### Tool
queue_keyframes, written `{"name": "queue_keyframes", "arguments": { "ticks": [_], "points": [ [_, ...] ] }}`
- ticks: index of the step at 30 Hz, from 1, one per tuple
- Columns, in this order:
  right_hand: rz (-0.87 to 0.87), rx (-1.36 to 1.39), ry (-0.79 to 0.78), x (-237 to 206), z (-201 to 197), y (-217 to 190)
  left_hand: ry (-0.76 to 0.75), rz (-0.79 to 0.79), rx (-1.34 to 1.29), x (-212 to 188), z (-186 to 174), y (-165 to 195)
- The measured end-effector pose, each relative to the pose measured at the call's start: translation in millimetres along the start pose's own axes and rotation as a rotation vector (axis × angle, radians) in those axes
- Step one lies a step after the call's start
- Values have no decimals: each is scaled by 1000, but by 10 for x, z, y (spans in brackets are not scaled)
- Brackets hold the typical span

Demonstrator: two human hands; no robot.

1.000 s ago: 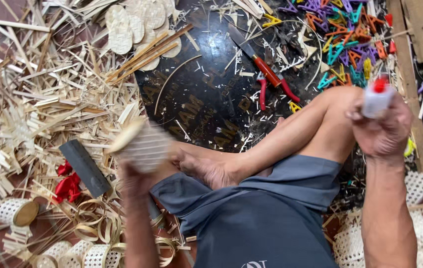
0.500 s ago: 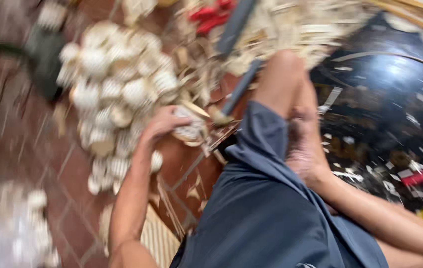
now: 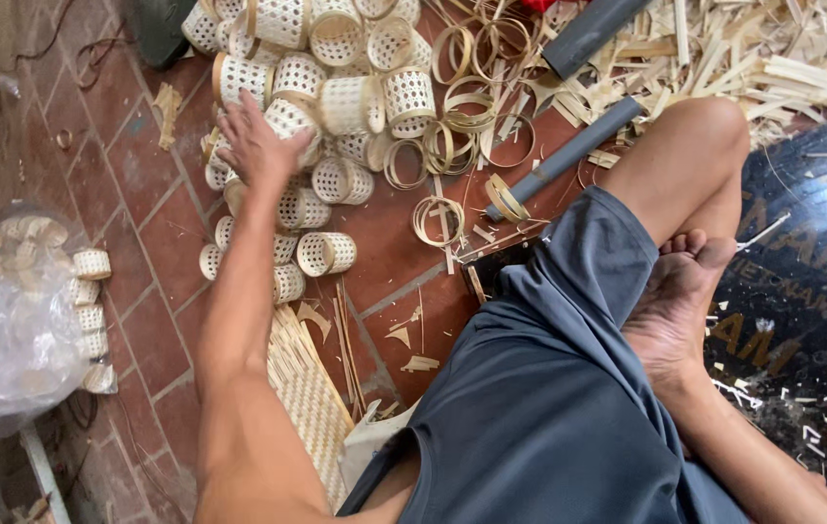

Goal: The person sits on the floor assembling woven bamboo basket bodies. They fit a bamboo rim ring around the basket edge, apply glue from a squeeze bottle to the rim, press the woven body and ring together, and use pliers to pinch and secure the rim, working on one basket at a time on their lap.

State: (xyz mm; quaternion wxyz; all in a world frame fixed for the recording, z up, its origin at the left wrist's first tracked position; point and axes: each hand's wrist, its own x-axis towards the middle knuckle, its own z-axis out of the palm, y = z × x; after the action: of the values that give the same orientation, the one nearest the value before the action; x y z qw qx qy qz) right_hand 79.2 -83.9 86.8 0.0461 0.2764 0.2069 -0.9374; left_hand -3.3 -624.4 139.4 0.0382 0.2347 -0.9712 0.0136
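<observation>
head view, looking down at a seated person on a red brick floor.

left hand: arm stretched out to the far left, palm down, fingers spread apart and flat on top of a heap of small woven baskets. it presses on or rests against one basket at the near edge of the heap; nothing is seen clamped in the fingers.

right hand: out of frame at the lower right; only the forearm shows, so its fingers cannot be told.

baskets: short open-weave cylinders, pale, piled loosely and tipped every way, some on their sides, a few strays rolled nearer the leg. the heap sits within arm's reach to the left, likely a stock pile.

rings: thin bent hoops, scattered just right of the heap, touching one another in places.

woven mat: flat strip panel lying beside the left arm.

grey bars: two, laid slantwise near the knee.

splints: loose cut strips, top right.

plastic bag: clear, at far left, more baskets beside it.

dark slab: glossy, under the bare foot, right leg folded across it.
</observation>
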Motion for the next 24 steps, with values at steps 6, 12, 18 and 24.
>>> {"name": "queue_keyframes", "arguments": {
  "ticks": [6, 12, 18, 24],
  "points": [
    [-125, -103, -88, -77, 82, -82, 35, 130, 27, -510, 724, 116],
    [1, 19, 1, -20, -205, 21, -25, 157, 152, -826, 601, -13],
    [-296, -103, -29, -441, -293, -519, -87, 21, 33, -837, 749, -88],
    [-1125, -71, 233, -2858, -2560, -2504, 108, 468, 93, -1086, 488, 723]
  ]
}}
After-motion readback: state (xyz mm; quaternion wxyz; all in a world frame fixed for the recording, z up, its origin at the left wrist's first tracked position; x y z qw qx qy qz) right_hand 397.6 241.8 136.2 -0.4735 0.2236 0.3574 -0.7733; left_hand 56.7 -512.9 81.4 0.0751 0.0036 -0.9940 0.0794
